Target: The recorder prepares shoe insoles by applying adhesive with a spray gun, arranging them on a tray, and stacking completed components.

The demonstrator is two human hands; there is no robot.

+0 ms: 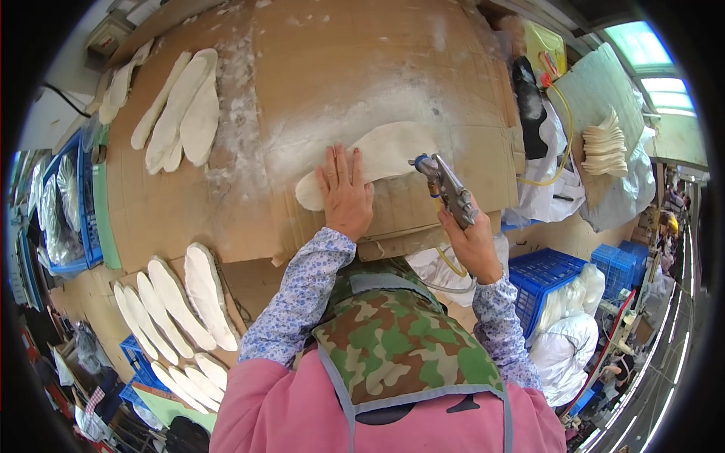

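Observation:
A cream-white insole [396,147] lies flat on the cardboard-covered table [317,68] in front of me. My left hand [347,200] rests on it near its narrower end, fingers stretched out and slightly apart. In my right hand [474,240] is a metal spray gun [451,189], gripped by its handle. Its blue-ringed nozzle sits close to the insole's wide right end. A yellow hose [453,260] runs down from near the gun. Whitish residue coats the cardboard around the insole.
More insoles [181,113] lie at the far left. Several others [174,302] are laid out on cardboard at the near left. A stack of insoles [604,143] stands on a grey board at the right. Blue crates [544,283] hold bagged goods at the right.

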